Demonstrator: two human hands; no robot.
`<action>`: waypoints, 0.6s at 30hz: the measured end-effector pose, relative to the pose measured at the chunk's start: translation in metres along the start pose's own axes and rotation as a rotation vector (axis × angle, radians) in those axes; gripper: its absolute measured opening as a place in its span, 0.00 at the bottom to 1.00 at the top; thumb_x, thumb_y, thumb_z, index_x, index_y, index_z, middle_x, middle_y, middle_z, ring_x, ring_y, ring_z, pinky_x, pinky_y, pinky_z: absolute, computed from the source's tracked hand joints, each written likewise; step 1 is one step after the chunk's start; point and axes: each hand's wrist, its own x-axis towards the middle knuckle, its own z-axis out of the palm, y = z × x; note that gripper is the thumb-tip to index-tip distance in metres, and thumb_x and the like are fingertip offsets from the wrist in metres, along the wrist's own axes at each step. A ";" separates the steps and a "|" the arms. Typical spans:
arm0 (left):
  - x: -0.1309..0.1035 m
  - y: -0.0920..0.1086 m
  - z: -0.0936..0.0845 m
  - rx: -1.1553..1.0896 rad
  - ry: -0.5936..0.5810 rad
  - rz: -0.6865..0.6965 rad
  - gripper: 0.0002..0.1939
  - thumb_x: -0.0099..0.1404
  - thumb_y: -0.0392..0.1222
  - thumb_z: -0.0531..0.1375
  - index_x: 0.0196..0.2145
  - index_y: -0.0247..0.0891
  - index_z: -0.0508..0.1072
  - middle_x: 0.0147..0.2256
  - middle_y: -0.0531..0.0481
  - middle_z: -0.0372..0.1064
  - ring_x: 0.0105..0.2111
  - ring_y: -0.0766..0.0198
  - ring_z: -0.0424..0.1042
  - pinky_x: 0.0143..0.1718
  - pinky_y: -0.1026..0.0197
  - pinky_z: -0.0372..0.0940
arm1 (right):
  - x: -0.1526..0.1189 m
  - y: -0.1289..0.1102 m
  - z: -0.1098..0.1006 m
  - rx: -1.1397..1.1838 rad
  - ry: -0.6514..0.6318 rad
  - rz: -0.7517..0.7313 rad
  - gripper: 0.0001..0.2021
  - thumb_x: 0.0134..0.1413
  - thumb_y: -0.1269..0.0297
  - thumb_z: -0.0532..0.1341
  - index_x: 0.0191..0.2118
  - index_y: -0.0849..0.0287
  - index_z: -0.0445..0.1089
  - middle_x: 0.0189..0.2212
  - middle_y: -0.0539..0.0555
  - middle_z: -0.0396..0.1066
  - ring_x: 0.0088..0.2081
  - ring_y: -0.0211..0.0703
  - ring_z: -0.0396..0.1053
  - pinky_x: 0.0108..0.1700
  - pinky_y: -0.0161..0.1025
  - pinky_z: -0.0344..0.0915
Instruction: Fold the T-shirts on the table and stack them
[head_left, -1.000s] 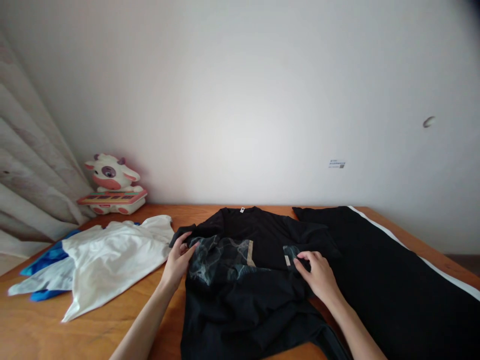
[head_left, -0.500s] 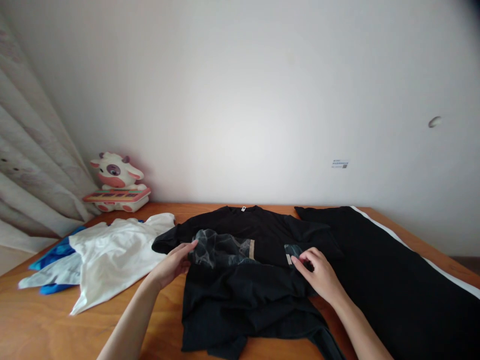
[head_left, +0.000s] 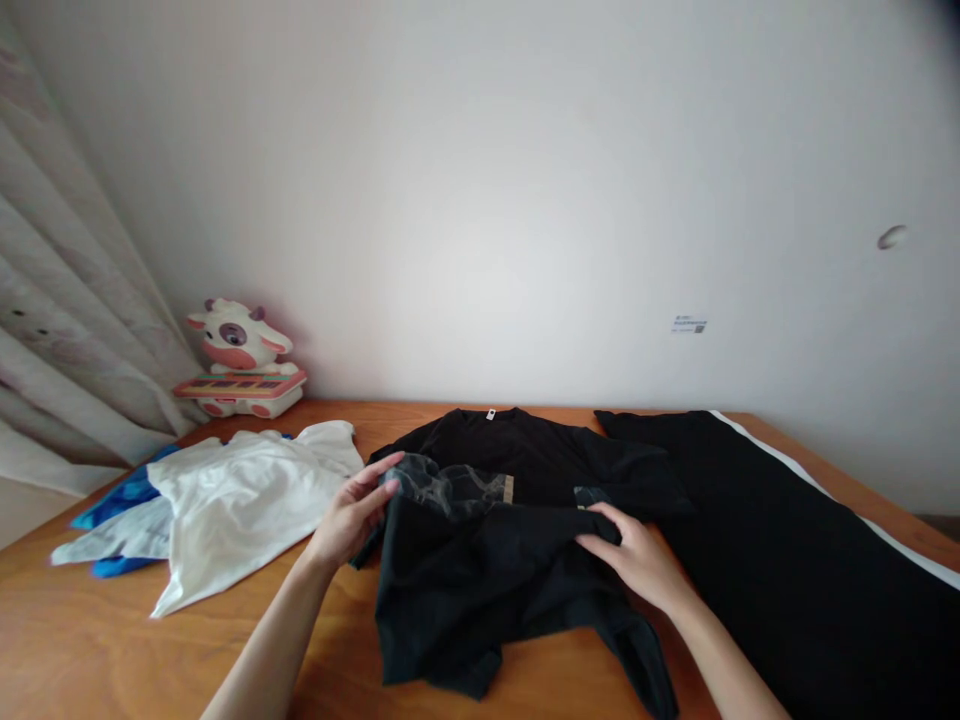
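A black T-shirt (head_left: 487, 560) with a grey printed panel lies half folded on the wooden table (head_left: 150, 660), its collar toward the wall. My left hand (head_left: 352, 515) grips the shirt's left edge beside the grey print. On the right side of the fold, my right hand (head_left: 634, 560) pinches the black cloth. Both hands hold the folded lower part raised a little over the shirt's chest.
A white garment (head_left: 225, 505) lies left of the shirt, over blue cloth (head_left: 120, 500). Black trousers with a white stripe (head_left: 795, 560) stretch along the right. A toy cow with a keyboard (head_left: 236, 360) stands at the back left, by a curtain (head_left: 60, 330).
Both hands have drawn the shirt's lower part up and toward the collar, covering most of the grey print. The left sleeve got tucked under. The view shifted slightly left.
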 end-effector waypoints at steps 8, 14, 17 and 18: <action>0.006 -0.009 -0.003 0.769 0.422 0.512 0.18 0.50 0.49 0.73 0.37 0.45 0.78 0.39 0.46 0.71 0.46 0.50 0.70 0.50 0.56 0.66 | 0.004 -0.001 -0.003 -0.329 0.464 -0.281 0.15 0.57 0.45 0.60 0.33 0.52 0.70 0.29 0.54 0.68 0.33 0.48 0.67 0.40 0.45 0.67; -0.022 0.000 0.029 0.979 -0.522 0.395 0.21 0.42 0.50 0.78 0.33 0.43 0.80 0.36 0.45 0.74 0.39 0.49 0.71 0.50 0.53 0.64 | -0.014 -0.024 -0.003 -0.387 -0.181 -0.309 0.26 0.43 0.43 0.72 0.48 0.48 0.74 0.45 0.54 0.72 0.47 0.52 0.70 0.52 0.47 0.67; -0.028 -0.003 0.039 0.940 -0.529 0.362 0.41 0.31 0.47 0.80 0.48 0.44 0.80 0.51 0.41 0.73 0.53 0.37 0.69 0.60 0.46 0.58 | -0.014 -0.020 0.003 -0.407 -0.159 -0.273 0.28 0.43 0.50 0.73 0.52 0.45 0.73 0.51 0.55 0.69 0.53 0.55 0.68 0.58 0.51 0.64; -0.028 -0.004 0.040 0.883 -0.487 0.322 0.40 0.32 0.44 0.79 0.48 0.45 0.80 0.53 0.41 0.73 0.55 0.35 0.68 0.62 0.46 0.57 | -0.012 -0.018 0.005 -0.403 -0.124 -0.274 0.22 0.46 0.53 0.71 0.49 0.45 0.74 0.51 0.55 0.69 0.54 0.55 0.68 0.58 0.51 0.64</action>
